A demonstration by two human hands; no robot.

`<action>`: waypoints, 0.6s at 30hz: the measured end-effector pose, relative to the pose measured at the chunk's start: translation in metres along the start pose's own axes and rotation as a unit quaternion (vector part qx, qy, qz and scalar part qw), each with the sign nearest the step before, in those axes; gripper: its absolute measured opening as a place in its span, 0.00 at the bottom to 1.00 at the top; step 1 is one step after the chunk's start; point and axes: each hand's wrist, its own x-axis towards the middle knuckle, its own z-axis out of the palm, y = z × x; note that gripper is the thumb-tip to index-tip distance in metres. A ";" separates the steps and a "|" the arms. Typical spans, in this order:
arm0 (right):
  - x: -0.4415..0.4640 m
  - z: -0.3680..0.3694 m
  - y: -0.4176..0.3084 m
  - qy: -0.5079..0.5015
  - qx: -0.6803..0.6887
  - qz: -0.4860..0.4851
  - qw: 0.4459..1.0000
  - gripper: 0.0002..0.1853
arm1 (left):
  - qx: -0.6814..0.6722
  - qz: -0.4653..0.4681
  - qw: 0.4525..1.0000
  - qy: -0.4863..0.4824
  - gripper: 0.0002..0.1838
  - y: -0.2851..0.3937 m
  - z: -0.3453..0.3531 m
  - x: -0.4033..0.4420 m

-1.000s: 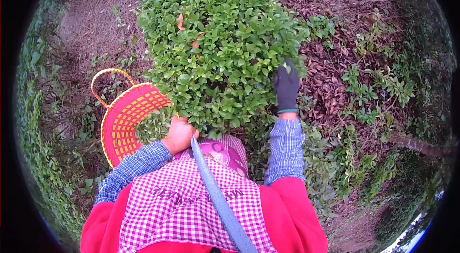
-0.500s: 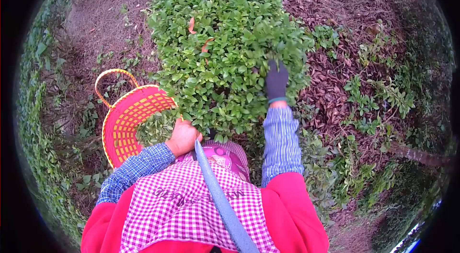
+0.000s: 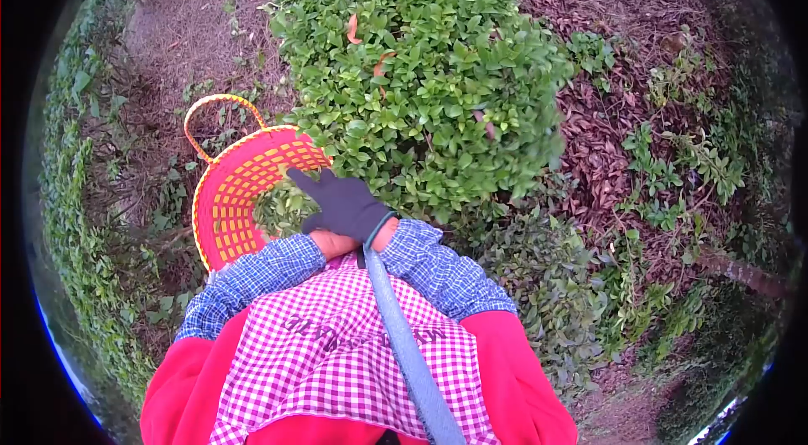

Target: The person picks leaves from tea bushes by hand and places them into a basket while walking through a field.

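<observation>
My right hand [image 3: 339,202], in a dark glove, reaches across my body to the mouth of a red and yellow woven basket [image 3: 220,201]. Its fingers are spread, and no leaf shows in them. Beneath it lies my bare left hand [image 3: 335,243], close to my waist and beside the basket; the glove covers most of it, so its fingers are hidden. Green leaves [image 3: 282,207] lie inside the basket, which tilts toward me. A dense leafy bush [image 3: 412,83] stands in front of both hands.
A blue-grey strap [image 3: 404,344] runs down over my checked apron [image 3: 337,361]. The basket's looped handle [image 3: 189,129] stands up on its far side. Dry brown leaves [image 3: 598,150] cover the ground right of the bush, with low green plants [image 3: 661,180] among them.
My right hand has left the bush's right side and swung left and toward me, over the basket, its fingers now spread. It now covers my left hand. The bush's right side is blurred.
</observation>
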 end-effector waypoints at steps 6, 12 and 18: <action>-0.040 -0.038 0.111 0.330 -0.069 0.022 0.941 0.12 | 0.121 -0.074 0.967 -0.213 0.16 0.028 -0.030 0.021; 0.002 -0.097 0.121 0.238 0.008 0.244 0.940 0.27 | 0.134 -0.084 0.965 -0.210 0.17 0.029 -0.032 0.014; 0.037 -0.070 0.172 0.335 -0.053 0.059 0.939 0.15 | 0.127 -0.066 0.972 -0.188 0.10 0.031 -0.033 0.009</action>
